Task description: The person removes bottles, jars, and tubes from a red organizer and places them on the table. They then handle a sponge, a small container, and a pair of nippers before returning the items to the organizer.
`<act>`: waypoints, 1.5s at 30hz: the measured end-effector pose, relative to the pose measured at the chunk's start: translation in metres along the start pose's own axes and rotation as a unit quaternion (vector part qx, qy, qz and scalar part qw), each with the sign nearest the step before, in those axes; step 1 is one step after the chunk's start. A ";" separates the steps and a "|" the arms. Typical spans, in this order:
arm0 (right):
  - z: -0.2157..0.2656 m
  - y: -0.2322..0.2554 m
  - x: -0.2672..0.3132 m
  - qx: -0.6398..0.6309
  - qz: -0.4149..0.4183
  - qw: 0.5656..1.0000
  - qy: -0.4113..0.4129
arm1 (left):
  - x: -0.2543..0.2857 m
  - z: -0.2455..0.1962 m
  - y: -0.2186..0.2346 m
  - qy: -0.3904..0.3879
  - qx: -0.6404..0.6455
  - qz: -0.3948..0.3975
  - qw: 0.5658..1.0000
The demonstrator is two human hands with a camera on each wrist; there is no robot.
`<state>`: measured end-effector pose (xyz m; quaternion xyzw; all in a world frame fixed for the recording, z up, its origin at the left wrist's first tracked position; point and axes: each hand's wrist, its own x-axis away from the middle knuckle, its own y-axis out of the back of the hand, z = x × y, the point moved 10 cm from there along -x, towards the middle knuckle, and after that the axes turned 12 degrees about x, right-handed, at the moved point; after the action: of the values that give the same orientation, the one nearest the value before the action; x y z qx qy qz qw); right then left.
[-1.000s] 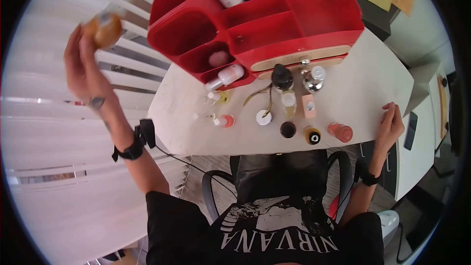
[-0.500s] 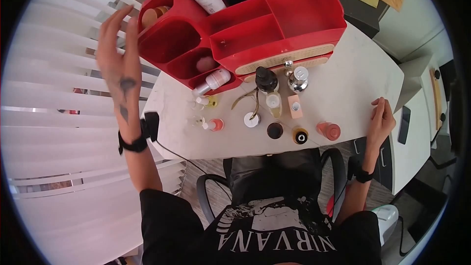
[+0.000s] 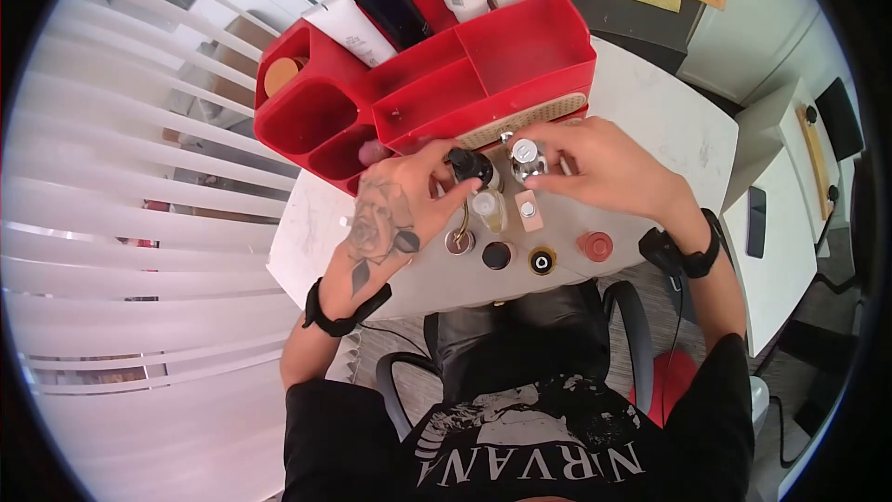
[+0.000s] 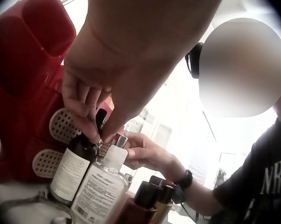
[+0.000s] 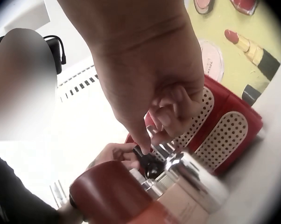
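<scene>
My left hand [image 3: 395, 200] pinches the black top of a dark bottle [image 3: 477, 170] between thumb and fingers. In the left wrist view the white label of that dark bottle [image 4: 70, 172] shows, upright on the table. Close by on the right, my right hand [image 3: 609, 165] has thumb and forefinger on either side of the shiny silver bottle [image 3: 528, 160], near its cap. A clear bottle with a white cap [image 3: 489, 210] and a pale pink bottle [image 3: 529, 212] stand just in front of them. The silver bottle [image 5: 196, 177] is upright in the right wrist view.
Behind the hands stands a red organizer [image 3: 530, 51] with tubes and bottles, and a round orange-tan item [image 3: 282, 76] in its left corner compartment. Along the front of the white table [image 3: 641, 102] are a dark cap [image 3: 498, 255], a gold-rimmed bottle [image 3: 542, 260] and a coral bottle [image 3: 595, 245].
My left hand let go of the round orange-tan item in the organizer's corner compartment and came down to the dark bottle. My right hand moved from the table's right edge to the silver bottle.
</scene>
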<state>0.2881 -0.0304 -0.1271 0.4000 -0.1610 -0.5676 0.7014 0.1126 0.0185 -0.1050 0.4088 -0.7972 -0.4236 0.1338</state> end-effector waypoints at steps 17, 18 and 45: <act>0.023 0.106 0.045 0.024 -0.174 0.983 -0.053 | 0.008 -0.115 0.122 -0.133 0.150 -0.249 0.947; 0.030 0.118 0.050 0.005 -0.195 0.980 -0.046 | -0.005 -0.111 0.118 -0.165 0.136 -0.251 0.944; 0.019 0.143 -0.053 0.176 -0.287 0.933 -0.125 | 0.000 -0.067 0.066 -0.074 0.053 -0.143 0.986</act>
<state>0.3547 0.0161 0.0035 0.4716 -0.2231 -0.7530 0.4009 0.1147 0.0011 -0.0132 0.4929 -0.7597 -0.4241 -0.0092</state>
